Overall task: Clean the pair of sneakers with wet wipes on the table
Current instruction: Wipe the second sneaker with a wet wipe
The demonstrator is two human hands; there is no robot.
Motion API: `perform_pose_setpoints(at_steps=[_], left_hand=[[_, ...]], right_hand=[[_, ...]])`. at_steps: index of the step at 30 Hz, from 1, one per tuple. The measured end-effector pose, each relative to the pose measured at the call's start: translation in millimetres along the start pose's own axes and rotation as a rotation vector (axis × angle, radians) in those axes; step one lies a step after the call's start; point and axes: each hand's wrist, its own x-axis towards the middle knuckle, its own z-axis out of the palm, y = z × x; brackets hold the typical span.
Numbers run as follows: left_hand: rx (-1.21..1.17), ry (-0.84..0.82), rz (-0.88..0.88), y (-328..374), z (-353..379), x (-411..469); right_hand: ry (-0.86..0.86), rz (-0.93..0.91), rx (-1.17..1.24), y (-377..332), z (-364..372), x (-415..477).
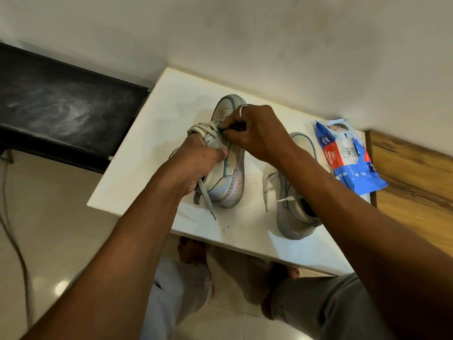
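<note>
table: your white table [157, 133] stands against the pale wall, with a black bench [61, 106] to its left and a wood-grain surface [411, 173] to its right.
left sneaker: 1 pale sneaker [226, 173] with a bluish and pinkish sole sits near the middle of the table, toe pointing away from you toward the wall.
left hand: your left hand [196, 165] is clenched around the near, heel half of that sneaker, thumb lying over the upper, holding it steady on the table.
right hand: your right hand [255, 133] is closed over the lace area, fingertips pinched together on something small there; a ring shows on 1 finger. whether it is a lace or a wipe you pinch cannot be told.
laces: a loose lace [207, 200] hangs out below your left hand onto the table.
right sneaker: the 2nd sneaker [294, 217] rests apart to the right, partly hidden under your right forearm, laces undone.
wipes pack: the blue wet wipes pack [348, 155] lies at the table's right edge, just beside the 2nd sneaker and against the wood-grain surface.
below: your feet show under the table's near edge.
</note>
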Motion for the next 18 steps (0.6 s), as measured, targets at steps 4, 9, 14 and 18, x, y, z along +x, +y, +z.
perform_pose_setpoints(at_steps=[4, 9, 14, 18], left_hand=[[-0.035, 0.005, -0.011, 2, 0, -1], [-0.147, -0.058, -0.061, 3, -5, -2], [-0.254, -0.068, -0.066, 1, -8, -1], [-0.334, -0.088, -0.055, 2, -10, -4]], right_hand=[[0.002, 0.051, 0.105, 11, -14, 0], [0.138, 0.100, 0.026, 18, -8, -2], [0.051, 0.021, -0.099, -1, 0, -14], [-0.094, -0.039, -0.092, -13, 0, -30]])
